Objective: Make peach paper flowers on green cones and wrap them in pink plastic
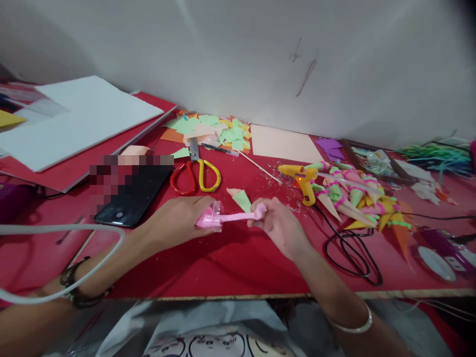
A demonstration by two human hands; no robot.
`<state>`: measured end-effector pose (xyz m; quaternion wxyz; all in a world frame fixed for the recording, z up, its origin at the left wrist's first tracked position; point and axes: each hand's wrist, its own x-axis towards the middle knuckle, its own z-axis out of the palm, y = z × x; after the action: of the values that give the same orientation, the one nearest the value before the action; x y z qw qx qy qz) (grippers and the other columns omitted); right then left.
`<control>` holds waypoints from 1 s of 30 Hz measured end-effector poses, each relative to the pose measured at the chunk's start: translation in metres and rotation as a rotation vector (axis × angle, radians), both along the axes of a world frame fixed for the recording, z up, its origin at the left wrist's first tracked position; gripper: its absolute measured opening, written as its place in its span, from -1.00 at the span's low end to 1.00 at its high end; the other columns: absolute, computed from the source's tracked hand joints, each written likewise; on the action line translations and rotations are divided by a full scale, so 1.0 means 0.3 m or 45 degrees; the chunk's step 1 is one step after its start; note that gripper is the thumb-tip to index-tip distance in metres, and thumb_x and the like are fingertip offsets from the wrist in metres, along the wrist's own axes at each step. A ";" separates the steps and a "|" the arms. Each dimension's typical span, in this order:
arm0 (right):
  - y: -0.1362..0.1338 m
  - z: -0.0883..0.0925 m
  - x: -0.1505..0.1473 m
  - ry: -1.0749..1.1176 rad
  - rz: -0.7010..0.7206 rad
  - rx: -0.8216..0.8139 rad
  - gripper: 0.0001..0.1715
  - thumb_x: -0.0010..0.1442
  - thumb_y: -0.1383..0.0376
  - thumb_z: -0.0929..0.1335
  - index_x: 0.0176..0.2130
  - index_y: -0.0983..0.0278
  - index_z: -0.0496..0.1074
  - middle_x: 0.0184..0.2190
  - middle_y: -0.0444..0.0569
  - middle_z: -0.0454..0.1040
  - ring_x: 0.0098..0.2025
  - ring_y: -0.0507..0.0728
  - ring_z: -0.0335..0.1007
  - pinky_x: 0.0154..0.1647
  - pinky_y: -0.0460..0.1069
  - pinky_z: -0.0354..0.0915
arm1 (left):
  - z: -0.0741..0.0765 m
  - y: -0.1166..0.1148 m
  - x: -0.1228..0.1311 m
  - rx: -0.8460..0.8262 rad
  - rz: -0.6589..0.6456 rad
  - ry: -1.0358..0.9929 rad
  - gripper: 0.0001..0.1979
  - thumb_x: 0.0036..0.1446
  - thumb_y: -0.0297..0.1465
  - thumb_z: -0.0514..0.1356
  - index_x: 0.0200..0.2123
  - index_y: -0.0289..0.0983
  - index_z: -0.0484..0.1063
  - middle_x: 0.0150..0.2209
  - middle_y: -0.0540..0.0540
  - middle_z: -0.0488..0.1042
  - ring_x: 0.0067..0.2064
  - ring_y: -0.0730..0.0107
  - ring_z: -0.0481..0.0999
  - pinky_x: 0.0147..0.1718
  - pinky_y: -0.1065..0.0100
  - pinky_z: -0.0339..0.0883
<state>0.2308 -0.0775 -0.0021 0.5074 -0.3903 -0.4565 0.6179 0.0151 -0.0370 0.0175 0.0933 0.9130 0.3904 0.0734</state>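
Note:
Over the red table point(238, 263), my left hand point(186, 215) is closed round a pink bundle point(209, 218) in clear plastic. A pink strip point(238, 216) stretches from the bundle to my right hand point(278, 225), whose fingers pinch its crumpled end. Just behind the strip lies a small green paper piece point(242, 200). Scissors point(195, 171) with one red and one yellow handle rest beyond my left hand. A yellow glue gun point(303, 179) stands past my right hand, beside a pile of paper cones point(349, 193) with pink trim.
A black phone point(137, 196) lies left of the scissors, near large white boards point(92, 119). Paper scraps point(211, 130) and a pale sheet point(282, 143) are along the wall. A black cable point(353, 253) coils at right. A white cable point(119, 248) loops over my left forearm.

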 end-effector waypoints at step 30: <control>-0.055 0.036 -0.086 -1.239 0.229 0.545 -0.75 0.17 0.42 0.15 -0.14 0.30 0.26 -0.21 0.03 0.31 -0.13 0.07 0.24 -0.09 -0.01 0.18 | -0.016 -0.002 0.016 0.113 -0.045 -0.054 -0.49 -0.04 -0.41 0.07 0.04 -0.29 0.09 -0.07 -0.19 0.39 -0.13 0.16 0.41 -0.14 0.20 0.15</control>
<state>0.2049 -0.0942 0.0085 0.2507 -0.4788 -0.7861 0.2999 0.0198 -0.0377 0.0127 0.0623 0.9211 0.3686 0.1085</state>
